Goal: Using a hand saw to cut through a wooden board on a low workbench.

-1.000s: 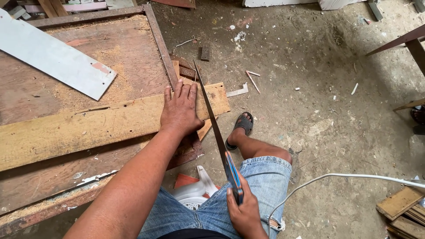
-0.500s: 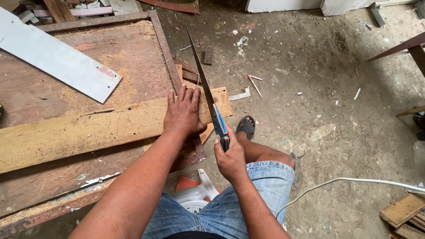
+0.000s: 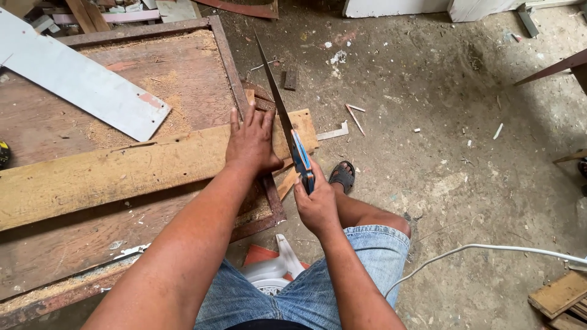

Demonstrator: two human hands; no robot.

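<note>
Here, two hands, left hand (image 3: pixel 252 142) pressing one plank (image 3: pixel 122 168), right hand (image 3: pixel 317 205) gripping one saw (image 3: pixel 284 125)

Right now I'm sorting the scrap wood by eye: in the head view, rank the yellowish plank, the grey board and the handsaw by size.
1. yellowish plank, longest, under the left hand.
2. grey board, though its far end is cut off, so unsure.
3. handsaw, thin, gripped by the right hand.
</note>
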